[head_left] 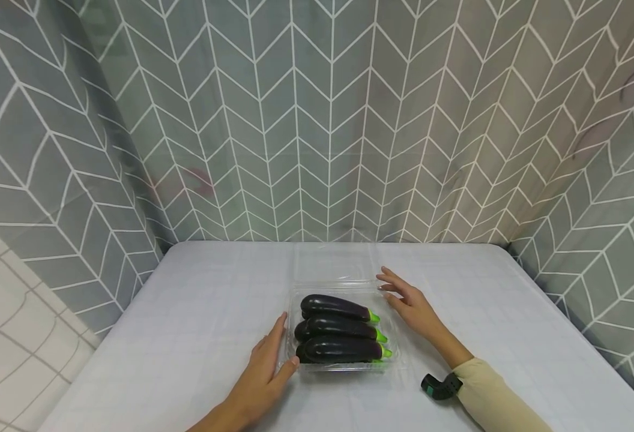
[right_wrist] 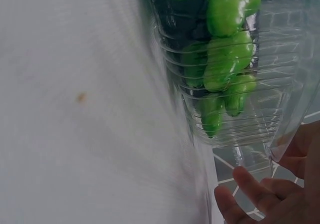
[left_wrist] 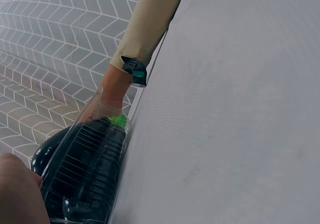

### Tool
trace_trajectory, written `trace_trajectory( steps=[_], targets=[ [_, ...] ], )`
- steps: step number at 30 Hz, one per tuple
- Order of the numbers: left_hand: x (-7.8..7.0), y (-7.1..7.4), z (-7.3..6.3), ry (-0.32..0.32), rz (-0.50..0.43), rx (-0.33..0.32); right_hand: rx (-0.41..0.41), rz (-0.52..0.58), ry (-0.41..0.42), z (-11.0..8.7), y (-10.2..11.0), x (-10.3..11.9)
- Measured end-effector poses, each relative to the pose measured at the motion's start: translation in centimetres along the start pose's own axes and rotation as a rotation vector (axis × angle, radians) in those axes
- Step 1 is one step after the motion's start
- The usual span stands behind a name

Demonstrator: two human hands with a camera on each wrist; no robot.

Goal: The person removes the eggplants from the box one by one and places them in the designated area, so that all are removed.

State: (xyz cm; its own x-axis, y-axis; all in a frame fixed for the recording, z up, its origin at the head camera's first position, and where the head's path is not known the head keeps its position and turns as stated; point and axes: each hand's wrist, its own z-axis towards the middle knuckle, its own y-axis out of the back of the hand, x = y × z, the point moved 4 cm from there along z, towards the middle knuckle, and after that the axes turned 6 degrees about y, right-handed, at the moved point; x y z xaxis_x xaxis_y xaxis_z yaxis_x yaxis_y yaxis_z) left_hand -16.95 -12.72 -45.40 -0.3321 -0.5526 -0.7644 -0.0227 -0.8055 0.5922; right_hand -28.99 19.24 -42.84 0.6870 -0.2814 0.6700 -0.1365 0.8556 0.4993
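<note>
Several dark eggplants [head_left: 338, 348] with bright green stems lie stacked in a clear plastic clamshell box [head_left: 338, 367], stems toward the right. Its transparent lid [head_left: 334, 263] is folded back flat toward the far side. My left hand [head_left: 260, 375] rests along the box's left wall with fingers extended, thumb at the near left corner. At the far right corner, by the hinge, is my right hand [head_left: 411, 306], fingers spread and slightly bent. In the right wrist view its fingers [right_wrist: 250, 186] lie close against the plastic edge; how firmly they touch is unclear.
A white cloth-covered table [head_left: 187, 324] lies under the box. Grey curtains [head_left: 317, 120] with white chevron lines stand behind and at both sides. A black band with a device [head_left: 440, 387] is on the right wrist. White tiles [head_left: 14, 318] show at the left.
</note>
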Motion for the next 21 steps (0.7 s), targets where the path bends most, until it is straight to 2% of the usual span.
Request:
trace_trajectory(
  steps=[6, 12, 21],
  targets=[
    [0.12, 0.13, 0.26, 0.03, -0.025, 0.028, 0.009, 0.037, 0.012, 0.08, 0.12, -0.29],
    [0.24, 0.18, 0.29, 0.029, -0.003, 0.027, 0.009, 0.046, 0.032, 0.02, 0.01, -0.37],
    [0.25, 0.27, 0.14, 0.041, -0.001, -0.001, 0.005, 0.039, -0.04, -0.12, -0.23, -0.74]
  ],
)
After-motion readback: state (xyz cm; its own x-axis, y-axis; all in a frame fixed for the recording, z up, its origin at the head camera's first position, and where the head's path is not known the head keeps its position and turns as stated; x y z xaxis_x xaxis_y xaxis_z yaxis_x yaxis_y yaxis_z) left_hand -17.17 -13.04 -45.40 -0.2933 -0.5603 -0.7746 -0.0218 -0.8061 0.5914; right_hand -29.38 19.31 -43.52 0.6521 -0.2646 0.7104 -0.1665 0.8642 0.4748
